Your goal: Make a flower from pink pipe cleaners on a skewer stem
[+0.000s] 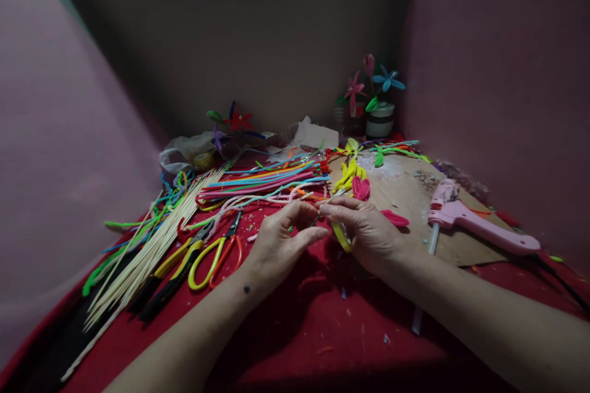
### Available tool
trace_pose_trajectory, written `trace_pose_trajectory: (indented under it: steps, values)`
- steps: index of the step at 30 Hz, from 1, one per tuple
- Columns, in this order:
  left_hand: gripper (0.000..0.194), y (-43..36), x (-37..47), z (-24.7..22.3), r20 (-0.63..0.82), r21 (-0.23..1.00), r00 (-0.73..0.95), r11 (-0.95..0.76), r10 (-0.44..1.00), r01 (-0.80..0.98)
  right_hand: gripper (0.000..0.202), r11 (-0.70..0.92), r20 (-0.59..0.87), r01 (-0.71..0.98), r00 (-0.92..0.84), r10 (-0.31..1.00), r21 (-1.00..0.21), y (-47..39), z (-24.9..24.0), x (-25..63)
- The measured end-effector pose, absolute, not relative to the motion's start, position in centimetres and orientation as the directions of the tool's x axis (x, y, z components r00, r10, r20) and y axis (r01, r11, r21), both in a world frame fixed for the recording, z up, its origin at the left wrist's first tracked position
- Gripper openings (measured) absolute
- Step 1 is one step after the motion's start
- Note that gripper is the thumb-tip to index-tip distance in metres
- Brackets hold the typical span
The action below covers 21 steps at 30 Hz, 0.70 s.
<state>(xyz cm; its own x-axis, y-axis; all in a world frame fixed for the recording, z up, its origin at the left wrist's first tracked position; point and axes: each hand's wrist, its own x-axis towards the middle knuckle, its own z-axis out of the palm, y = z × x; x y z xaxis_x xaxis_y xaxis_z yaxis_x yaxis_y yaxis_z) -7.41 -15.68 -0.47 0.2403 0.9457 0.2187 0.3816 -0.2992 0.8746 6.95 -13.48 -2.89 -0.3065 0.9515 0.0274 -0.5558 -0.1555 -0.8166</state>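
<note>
Over the red cloth, my left hand (290, 233) is closed, its fingertips meeting those of my right hand around something thin that I cannot make out. My right hand (364, 227) is closed as well, in a pinch. Below its fingers hangs a yellow curved piece (342, 237), partly hidden by the hand; its kind is unclear. Just beyond the hands lie yellow fuzzy petals (349, 177) and a pink looped petal (361, 188). Another pink petal (395, 218) rests beside my right wrist.
Pliers (177, 267), scissors (216, 258), bamboo skewers (152, 249) and coloured pipe cleaners (267, 181) lie to the left. A pink glue gun (479, 221) sits on a cardboard sheet (405, 190) at right. Fuzzy flowers (387, 78) stand in a jar (380, 120) behind.
</note>
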Motion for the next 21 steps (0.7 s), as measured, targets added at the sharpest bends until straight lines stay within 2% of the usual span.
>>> trace_pose_trajectory:
  steps: [2, 4, 8, 12, 18, 21]
  values:
    - [0.010, -15.85, -7.36, -0.85, 0.311, 0.824, 0.196, -0.366, 0.930, 0.433, 0.010, -0.168, 0.023, -0.537, -0.331, 0.943, -0.827, -13.59, -2.96, 6.81]
    - [0.008, -15.98, -7.37, -1.06, 0.331, 0.824, 0.157, -0.366, 0.931, 0.433, 0.012, -0.159, 0.029, -0.500, -0.347, 0.938, -0.851, -13.73, -2.98, 6.77]
    - [0.011, -16.05, -7.41, -0.86, 0.211, 0.913, 0.114, -0.237, 0.971, 0.332, 0.012, -0.077, 0.098, -0.450, -0.353, 0.931, -0.890, -13.96, -2.80, 6.97]
    - [0.014, -16.00, -7.35, -0.43, 0.173, 0.945, 0.113, -0.197, 0.978, 0.260, 0.014, -0.042, 0.123, -0.425, -0.355, 0.927, -0.904, -14.04, -2.70, 7.10]
    - [0.018, -15.87, -7.50, -0.39, 0.106, 0.980, 0.194, -0.136, 0.975, 0.146, 0.016, -0.114, 0.081, -0.433, -0.408, 0.909, -0.894, -13.67, -3.14, 7.02]
    - [0.018, -15.57, -7.84, -0.60, -0.002, 1.000, 0.261, -0.005, 0.965, 0.026, 0.013, -0.142, 0.067, -0.429, -0.436, 0.898, -0.892, -13.43, -3.35, 7.04]
